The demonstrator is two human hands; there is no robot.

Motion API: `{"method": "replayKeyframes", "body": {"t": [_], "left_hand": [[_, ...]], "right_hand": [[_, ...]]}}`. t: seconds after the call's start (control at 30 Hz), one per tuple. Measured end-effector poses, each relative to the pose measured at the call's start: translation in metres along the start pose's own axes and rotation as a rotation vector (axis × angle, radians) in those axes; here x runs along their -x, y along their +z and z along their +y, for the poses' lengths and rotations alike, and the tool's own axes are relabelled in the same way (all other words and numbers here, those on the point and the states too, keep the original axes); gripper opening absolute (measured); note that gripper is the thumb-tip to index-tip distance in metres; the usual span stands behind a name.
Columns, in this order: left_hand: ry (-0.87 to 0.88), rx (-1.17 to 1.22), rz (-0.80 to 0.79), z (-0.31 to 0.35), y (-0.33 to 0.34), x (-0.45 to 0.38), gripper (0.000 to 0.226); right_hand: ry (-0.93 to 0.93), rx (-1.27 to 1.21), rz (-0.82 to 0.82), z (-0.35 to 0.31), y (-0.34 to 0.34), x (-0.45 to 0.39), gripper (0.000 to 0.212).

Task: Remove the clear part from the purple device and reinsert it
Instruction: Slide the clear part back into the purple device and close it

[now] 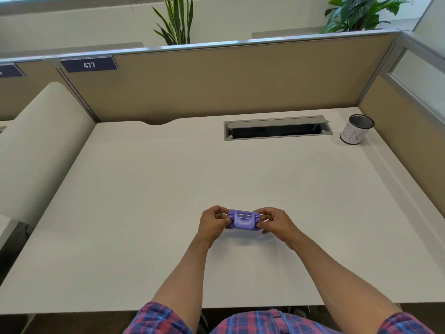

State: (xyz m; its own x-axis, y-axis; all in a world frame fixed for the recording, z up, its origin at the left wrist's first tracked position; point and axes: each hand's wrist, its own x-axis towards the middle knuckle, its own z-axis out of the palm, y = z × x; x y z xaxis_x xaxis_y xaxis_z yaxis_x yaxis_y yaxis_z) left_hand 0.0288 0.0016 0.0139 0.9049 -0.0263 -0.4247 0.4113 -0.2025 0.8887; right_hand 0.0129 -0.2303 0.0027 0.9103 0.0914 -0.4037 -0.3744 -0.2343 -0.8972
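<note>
Above the desk (144,201), both hands grip the purple device (243,221).

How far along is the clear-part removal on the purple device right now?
Nothing looks done: no separate clear part lies on the desk. In hand: the left hand and right hand grip opposite ends of the purple device above the desk. Whether the clear part is seated cannot be told. Removal and reinsertion appear left.
</note>
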Motion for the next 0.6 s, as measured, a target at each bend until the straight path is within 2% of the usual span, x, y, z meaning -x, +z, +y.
{"method": "replayKeyframes", "body": {"t": [0.27,0.47,0.6], "left_hand": [[-0.086,0.056,-0.066,-0.005,-0.004,0.006,0.030],[-0.082,0.048,-0.054,-0.009,-0.005,0.008,0.031],[-0.129,0.054,-0.123,-0.016,-0.006,0.009,0.039]], "right_hand": [[0.033,0.099,0.055,-0.005,0.007,-0.003,0.025],[0.084,0.038,0.066,0.003,0.008,-0.005,0.017],[0.128,0.039,0.074,0.007,0.007,-0.004,0.015]]}}
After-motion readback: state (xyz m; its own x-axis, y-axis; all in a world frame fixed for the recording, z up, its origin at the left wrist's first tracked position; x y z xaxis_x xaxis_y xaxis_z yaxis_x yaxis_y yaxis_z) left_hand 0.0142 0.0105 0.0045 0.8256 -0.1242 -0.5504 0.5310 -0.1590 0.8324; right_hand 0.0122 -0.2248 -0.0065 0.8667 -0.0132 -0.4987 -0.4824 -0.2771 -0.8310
